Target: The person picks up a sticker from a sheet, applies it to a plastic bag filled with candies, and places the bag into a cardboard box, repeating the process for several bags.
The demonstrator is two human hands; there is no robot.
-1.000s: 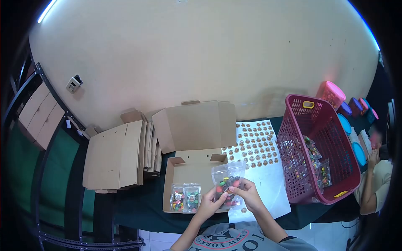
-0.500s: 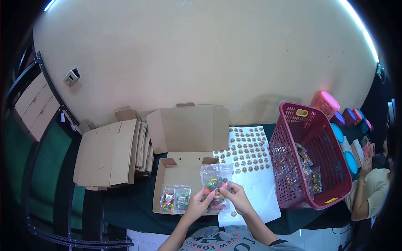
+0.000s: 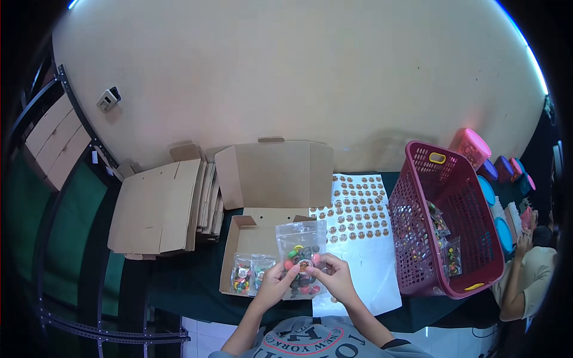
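Observation:
My left hand (image 3: pixel 276 284) and my right hand (image 3: pixel 335 278) grip a clear zip bag of colourful candies (image 3: pixel 302 241) from its two sides. Both thumbs press at a round brown sticker (image 3: pixel 305 265) on the bag's front. Behind and below it stands an open cardboard box (image 3: pixel 243 243) with its lid raised. Two smaller-looking filled bags (image 3: pixel 242 275) lie in the box's front left part, one partly covered by my left hand. Beside the box, a white sheet (image 3: pixel 365 268) carries rows of the same kind of round stickers.
Folded cardboard boxes (image 3: pixel 154 209) are stacked at left. A maroon basket (image 3: pixel 412 262) with several candy bags inside stands at right. Lidded tubs (image 3: pixel 474 149) line up behind it. Another person (image 3: pixel 531 274) sits at the far right. Metal shelving (image 3: pixel 98 331) borders the left.
The bag has tilted and shifted slightly left in my hands, and my thumbs now meet at the sticker. The whole view has shifted slightly.

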